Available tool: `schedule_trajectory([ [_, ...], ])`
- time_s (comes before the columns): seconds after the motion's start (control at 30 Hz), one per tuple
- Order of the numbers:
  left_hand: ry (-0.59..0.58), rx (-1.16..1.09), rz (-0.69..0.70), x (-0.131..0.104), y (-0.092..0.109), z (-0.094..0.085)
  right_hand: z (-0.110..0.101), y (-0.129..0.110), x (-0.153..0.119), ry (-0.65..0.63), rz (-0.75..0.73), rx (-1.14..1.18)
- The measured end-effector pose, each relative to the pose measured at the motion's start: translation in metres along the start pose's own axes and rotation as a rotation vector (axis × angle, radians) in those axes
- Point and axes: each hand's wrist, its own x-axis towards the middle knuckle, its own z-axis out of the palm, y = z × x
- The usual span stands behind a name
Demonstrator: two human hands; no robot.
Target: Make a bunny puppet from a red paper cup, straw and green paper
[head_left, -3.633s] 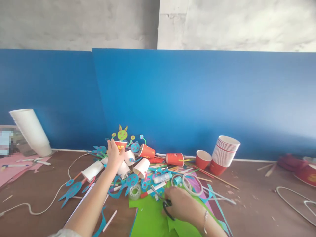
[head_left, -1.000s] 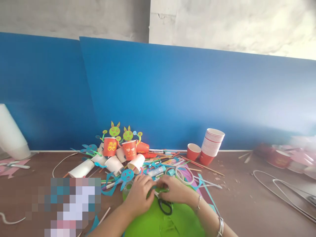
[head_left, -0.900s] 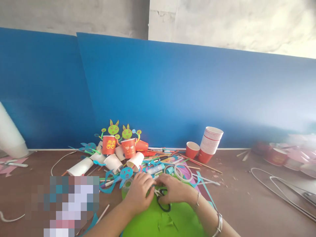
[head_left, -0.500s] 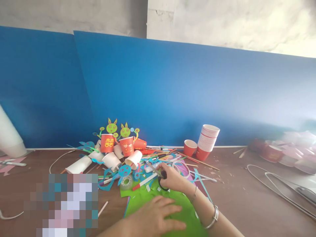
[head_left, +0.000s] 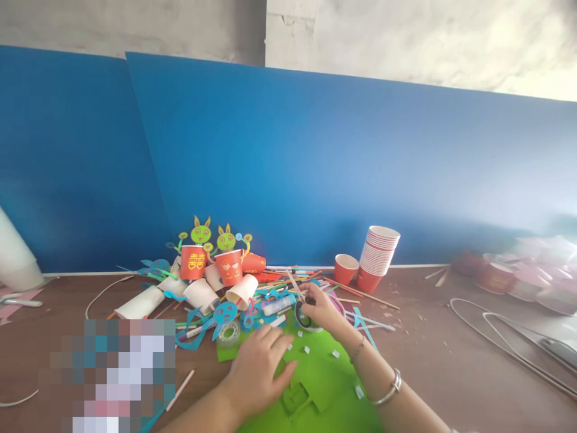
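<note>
My right hand is closed on the black handle of a pair of scissors, whose blades point toward the blue panel, over the pile of craft bits. My left hand lies over the left part of the green paper, thumb and fingers apart. A white marker end shows just beyond its fingertips; the rest is under the hand. Several small white pieces and a cut green flap lie on the green paper. A tape roll sits left of it, and a glue stick lies behind.
Two red cups with green paper animal heads stand on tipped white cups. A blue paper rabbit head lies in front. A stack of cups and a single red cup stand right. Cables cross the right side.
My right hand has moved the scissors away from me, off the green paper onto the pile. My left hand has moved left and forward over the red-capped marker, uncovering the green paper.
</note>
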Motion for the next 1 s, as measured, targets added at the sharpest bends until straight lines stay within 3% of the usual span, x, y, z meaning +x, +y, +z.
schedule_trajectory([
  [0.1,-0.135,0.001,0.157,0.002,-0.004,-0.005,0.001,0.0,0.0,0.005,-0.007,0.002],
  [0.17,-0.227,-0.033,0.173,0.001,-0.005,-0.002,0.002,0.0,-0.001,0.006,-0.005,-0.005],
  [0.37,-0.261,0.052,-0.008,-0.009,-0.004,0.01,0.001,0.0,-0.001,0.009,0.006,-0.045],
  [0.5,-0.371,0.338,-0.263,-0.016,0.001,-0.002,0.001,0.002,0.0,-0.022,0.022,-0.061],
  [0.6,-0.377,0.366,-0.426,-0.015,0.006,-0.017,0.001,0.003,0.001,-0.036,0.032,-0.071],
  [0.67,-0.301,0.346,-0.413,-0.01,0.011,-0.023,0.001,0.004,0.001,-0.036,0.031,-0.077],
  [0.73,-0.233,0.239,-0.274,-0.004,0.013,-0.026,0.002,0.005,0.002,-0.028,0.023,-0.079],
  [0.77,-0.292,0.133,-0.123,-0.001,0.013,-0.025,0.002,0.005,0.002,-0.025,0.017,-0.08],
  [0.83,-0.421,-0.026,0.038,0.003,0.009,-0.02,0.002,0.006,0.002,-0.022,0.009,-0.08],
  [0.9,-0.517,-0.116,0.035,0.005,0.0,-0.013,0.002,0.007,0.002,-0.024,0.005,-0.082],
  [1.0,-0.533,-0.129,-0.113,0.006,-0.015,-0.004,0.002,0.011,0.003,-0.025,0.0,-0.087],
])
